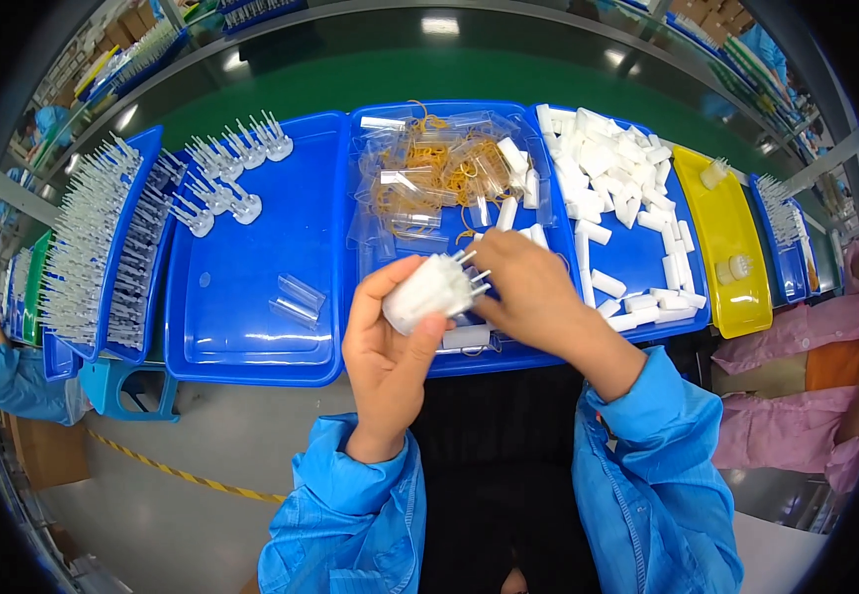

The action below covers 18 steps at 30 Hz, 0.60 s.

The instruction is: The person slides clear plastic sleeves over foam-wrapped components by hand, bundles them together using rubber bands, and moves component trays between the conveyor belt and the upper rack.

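My left hand (387,351) is closed around a white cylindrical part with thin prongs (429,294), tilted so the prongs point to the upper right. My right hand (528,295) is right beside the prongs, its fingers curled downward; whatever they hold is hidden. Beneath both hands lies a blue tray (358,272) with clear plastic tubes (414,220) and tan rubber bands (429,163). Several white foam cylinders (511,155) rest in it too, and one white piece (466,338) lies just below my hands.
On the right, a blue tray (692,315) holds a heap of white foam pieces (603,163), beside a yellow tray (711,213). The left blue tray (251,262) carries pronged white parts (241,148) and clear tubes (299,299). Densely filled racks (102,247) stand further left. A person in pink (786,396) sits right.
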Motion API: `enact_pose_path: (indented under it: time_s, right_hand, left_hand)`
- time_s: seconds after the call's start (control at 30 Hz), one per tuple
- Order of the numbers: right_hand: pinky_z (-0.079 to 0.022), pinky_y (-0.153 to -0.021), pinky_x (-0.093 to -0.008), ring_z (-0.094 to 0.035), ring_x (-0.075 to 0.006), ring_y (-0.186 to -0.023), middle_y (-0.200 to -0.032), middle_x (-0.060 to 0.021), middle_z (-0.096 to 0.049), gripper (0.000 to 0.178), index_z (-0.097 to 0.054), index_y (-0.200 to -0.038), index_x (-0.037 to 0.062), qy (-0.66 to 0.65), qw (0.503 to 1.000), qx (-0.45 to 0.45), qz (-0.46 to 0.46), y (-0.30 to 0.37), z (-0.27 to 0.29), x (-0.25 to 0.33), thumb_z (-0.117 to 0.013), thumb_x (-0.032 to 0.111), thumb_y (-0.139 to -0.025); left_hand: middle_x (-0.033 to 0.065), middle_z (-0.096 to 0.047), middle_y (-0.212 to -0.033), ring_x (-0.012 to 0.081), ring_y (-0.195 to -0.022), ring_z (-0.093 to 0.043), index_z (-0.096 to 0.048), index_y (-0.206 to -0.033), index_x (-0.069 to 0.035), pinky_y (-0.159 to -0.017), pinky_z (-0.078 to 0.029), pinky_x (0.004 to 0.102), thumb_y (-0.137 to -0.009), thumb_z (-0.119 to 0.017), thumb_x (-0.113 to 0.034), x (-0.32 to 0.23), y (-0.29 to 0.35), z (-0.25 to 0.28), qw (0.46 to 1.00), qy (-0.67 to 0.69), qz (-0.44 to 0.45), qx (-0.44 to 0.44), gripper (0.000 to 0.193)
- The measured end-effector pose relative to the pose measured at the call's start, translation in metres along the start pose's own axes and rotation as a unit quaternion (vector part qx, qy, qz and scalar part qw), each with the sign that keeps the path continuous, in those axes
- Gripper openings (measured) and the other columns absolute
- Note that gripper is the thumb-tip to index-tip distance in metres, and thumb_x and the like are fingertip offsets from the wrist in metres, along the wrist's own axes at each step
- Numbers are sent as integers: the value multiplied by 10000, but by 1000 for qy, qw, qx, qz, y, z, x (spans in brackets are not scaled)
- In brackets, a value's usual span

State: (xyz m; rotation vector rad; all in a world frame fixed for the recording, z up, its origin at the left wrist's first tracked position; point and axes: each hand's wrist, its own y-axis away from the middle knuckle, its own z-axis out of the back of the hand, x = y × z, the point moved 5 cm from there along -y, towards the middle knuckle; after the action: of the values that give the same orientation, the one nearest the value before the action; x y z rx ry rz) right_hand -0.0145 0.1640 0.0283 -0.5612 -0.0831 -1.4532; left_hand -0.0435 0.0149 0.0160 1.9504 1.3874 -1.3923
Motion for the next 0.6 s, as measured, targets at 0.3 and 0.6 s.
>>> enact_pose_path:
  time_s: [0.3,0.6]
  right_hand:
    - [-464,-780,-338,-602,-251,-923,-980,-125,-613,175,-571,-942,20,-340,923,-97,-150,38,48,-15,-661,104,-818]
    - [-411,-879,-364,-552,-270,-1002,-1026,-143,-609,205,-584,-908,31,-388,907,-166,-19,69,72,10,-687,180,-812]
  left_hand:
    - [170,-445,-1268,223,-1137,-535,-469,-1203,6,-959,-492,347,-828,-678,29,-3,9,-10,990,-81,-112,19,430]
    - [181,-511,-1198,236,-993,-614,-591,-1106,12,-800,-568,333,-746,-784,-28,1,22,-39,973,-180,-135,56,410]
